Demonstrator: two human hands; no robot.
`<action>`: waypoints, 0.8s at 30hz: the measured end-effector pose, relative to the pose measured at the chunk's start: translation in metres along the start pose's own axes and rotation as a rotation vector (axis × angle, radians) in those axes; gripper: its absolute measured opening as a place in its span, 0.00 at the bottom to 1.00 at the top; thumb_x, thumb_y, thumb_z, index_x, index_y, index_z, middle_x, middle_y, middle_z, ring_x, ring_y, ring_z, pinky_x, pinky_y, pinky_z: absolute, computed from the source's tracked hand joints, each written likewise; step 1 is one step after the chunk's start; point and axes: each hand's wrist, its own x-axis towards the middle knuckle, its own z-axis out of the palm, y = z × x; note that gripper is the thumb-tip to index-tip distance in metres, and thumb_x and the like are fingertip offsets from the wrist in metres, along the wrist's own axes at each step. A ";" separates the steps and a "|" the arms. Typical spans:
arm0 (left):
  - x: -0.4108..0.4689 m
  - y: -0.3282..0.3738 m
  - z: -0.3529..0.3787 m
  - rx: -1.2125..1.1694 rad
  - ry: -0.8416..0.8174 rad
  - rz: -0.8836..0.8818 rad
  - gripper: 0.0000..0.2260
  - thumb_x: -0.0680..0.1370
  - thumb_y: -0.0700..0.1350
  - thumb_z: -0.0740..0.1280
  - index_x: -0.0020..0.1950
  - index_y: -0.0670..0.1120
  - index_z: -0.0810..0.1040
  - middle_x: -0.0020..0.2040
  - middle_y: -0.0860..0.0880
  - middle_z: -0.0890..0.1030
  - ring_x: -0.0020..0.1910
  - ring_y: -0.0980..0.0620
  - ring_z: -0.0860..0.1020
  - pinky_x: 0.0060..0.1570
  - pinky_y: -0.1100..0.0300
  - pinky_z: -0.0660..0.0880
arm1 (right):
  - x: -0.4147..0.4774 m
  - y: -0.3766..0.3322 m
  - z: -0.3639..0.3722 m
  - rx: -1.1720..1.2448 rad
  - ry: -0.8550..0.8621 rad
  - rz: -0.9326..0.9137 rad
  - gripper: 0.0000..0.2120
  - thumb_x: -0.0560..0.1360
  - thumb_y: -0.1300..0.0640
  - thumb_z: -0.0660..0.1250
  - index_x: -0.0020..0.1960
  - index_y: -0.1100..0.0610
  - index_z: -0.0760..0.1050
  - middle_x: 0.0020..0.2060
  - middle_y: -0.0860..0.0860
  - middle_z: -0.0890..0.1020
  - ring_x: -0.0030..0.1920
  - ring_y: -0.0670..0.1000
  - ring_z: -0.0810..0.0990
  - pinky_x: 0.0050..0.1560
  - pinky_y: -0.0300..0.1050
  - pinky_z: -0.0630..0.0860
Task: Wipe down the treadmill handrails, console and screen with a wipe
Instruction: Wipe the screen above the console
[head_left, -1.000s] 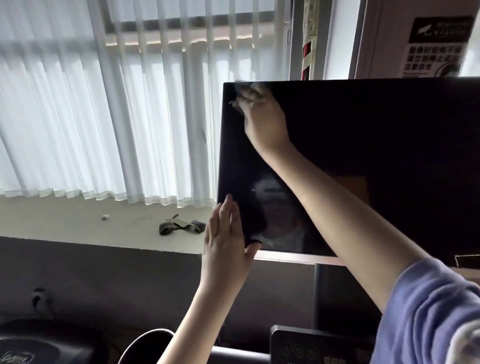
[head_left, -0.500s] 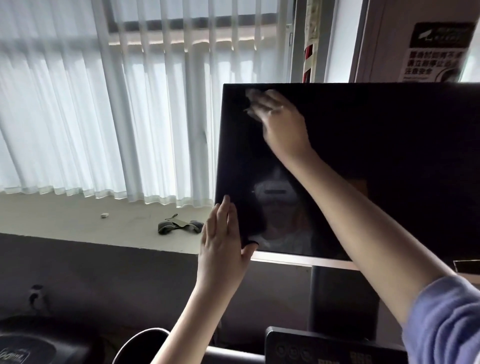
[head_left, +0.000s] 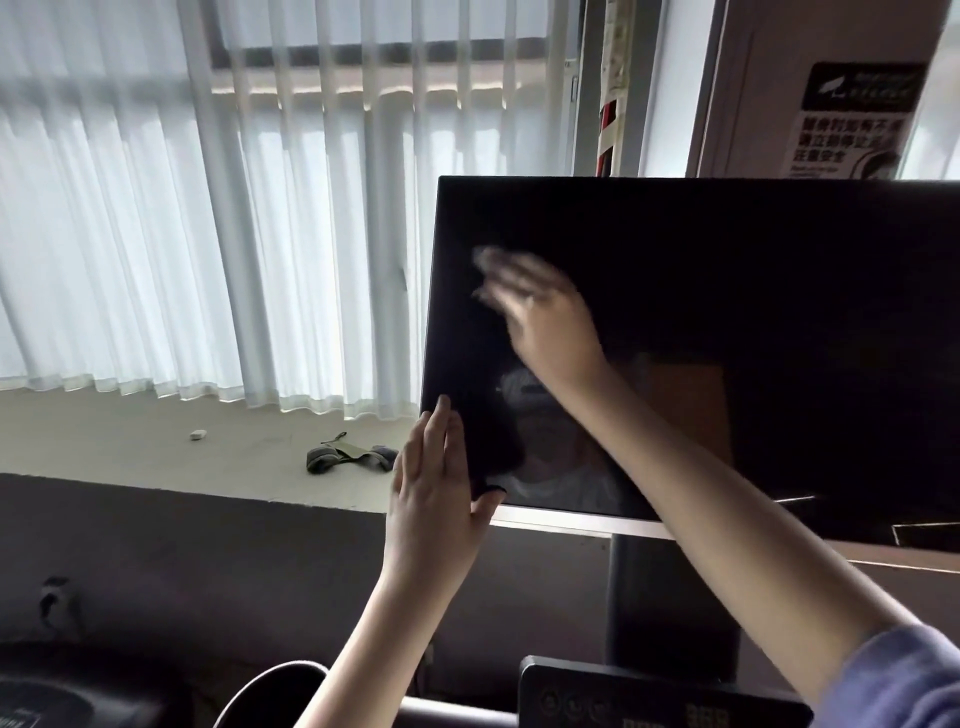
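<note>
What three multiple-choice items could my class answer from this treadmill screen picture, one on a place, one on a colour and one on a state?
1. Where does the left hand grip the screen?
A. its lower left corner
B. its top edge
C. its right edge

2. What colour is the sleeve?
A. red
B. purple-blue
C. green

3. What state is the screen in?
A. lit with a workout display
B. dark, showing reflections
C. covered by a cloth

Answers:
1 A: the thumb lies on the front at that corner.
2 B: purple-blue fabric shows at bottom right.
3 B: the black glass mirrors the person.
</note>
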 end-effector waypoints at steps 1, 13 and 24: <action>0.000 0.000 0.000 -0.003 -0.002 0.001 0.41 0.62 0.50 0.81 0.69 0.34 0.70 0.71 0.39 0.70 0.68 0.43 0.63 0.61 0.42 0.69 | -0.012 -0.009 0.002 0.023 -0.076 -0.077 0.12 0.77 0.61 0.65 0.57 0.64 0.81 0.59 0.55 0.81 0.60 0.55 0.80 0.61 0.50 0.76; 0.001 -0.002 -0.001 -0.020 -0.016 0.011 0.40 0.64 0.49 0.79 0.70 0.34 0.69 0.71 0.38 0.69 0.67 0.43 0.63 0.63 0.42 0.67 | -0.056 -0.034 -0.019 -0.031 -0.283 -0.298 0.21 0.73 0.67 0.54 0.57 0.62 0.81 0.61 0.53 0.80 0.61 0.54 0.79 0.62 0.49 0.75; -0.006 -0.004 -0.003 -0.117 -0.010 -0.094 0.40 0.68 0.51 0.76 0.72 0.32 0.65 0.72 0.36 0.65 0.69 0.43 0.60 0.66 0.43 0.65 | -0.069 -0.035 -0.034 -0.059 -0.355 -0.307 0.24 0.70 0.69 0.52 0.57 0.62 0.81 0.61 0.55 0.80 0.61 0.55 0.79 0.64 0.53 0.73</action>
